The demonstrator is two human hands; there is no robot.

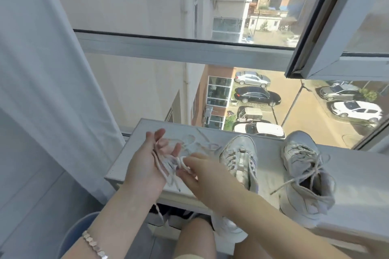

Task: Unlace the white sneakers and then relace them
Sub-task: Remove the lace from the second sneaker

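Two white sneakers stand on a white window sill (pixel 357 166). The left sneaker (pixel 240 153) has its lace partly out; the right sneaker (pixel 305 172) is laced and loosely tied. A loose white lace (pixel 168 164) is bunched across the palm of my left hand (pixel 147 160), whose fingers are spread, and more of it loops on the sill (pixel 193 143) beyond. My right hand (pixel 195 170) pinches the lace at the left palm. One lace end hangs below my left wrist.
A white curtain (pixel 42 90) hangs at the left. An open window sash (pixel 336 27) juts in at the upper right above the sill. My knees and a blue seat edge (pixel 75 235) are below the sill.
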